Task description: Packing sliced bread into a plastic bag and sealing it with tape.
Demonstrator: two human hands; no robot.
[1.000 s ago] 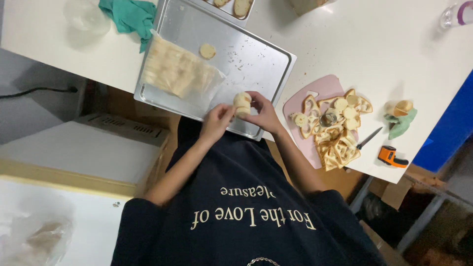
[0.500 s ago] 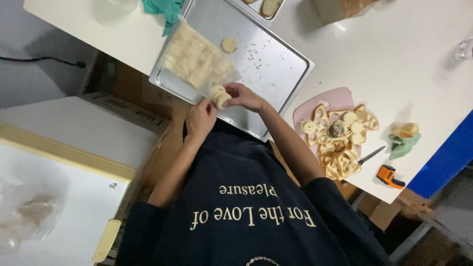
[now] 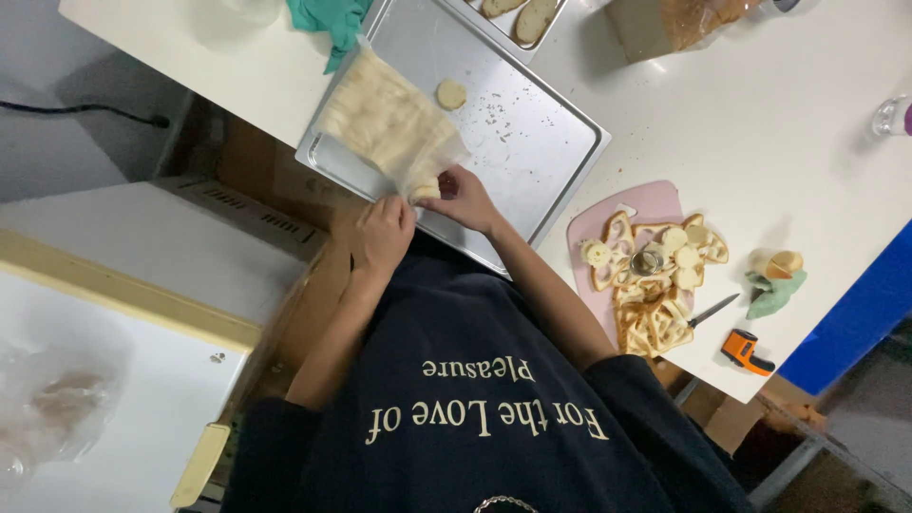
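Nearest the camera, the person's dark shirt with pale lettering fills the lower frame, and both arms reach up to the near edge of the metal baking tray (image 3: 532, 161). The left hand (image 3: 383, 233) has its fingers curled loosely against the mouth of a clear plastic bag (image 3: 385, 123) full of pale bread rounds, while the right hand (image 3: 465, 195) pinches a small stack of rounds (image 3: 425, 190) at the bag's opening. Half a second ago that stack was held just clear of the bag, and a second ago both hands cupped it over the tray edge; it now sits at the opening, which suggests the rounds are going into the bag (or just coming out, I cannot tell which). To the right on the white tabletop (image 3: 760, 114) lies a pink cutting board (image 3: 598, 214) heaped with bread offcuts (image 3: 651, 318), a metal ring cutter (image 3: 646, 261) and a knife (image 3: 712, 309), with an orange handheld tool (image 3: 746, 350) beside it. Farther off, one loose round (image 3: 450, 93) rests on the tray, a green glove (image 3: 328, 19) lies at the far edge, and a brownish clear package (image 3: 674, 21) stands beyond.
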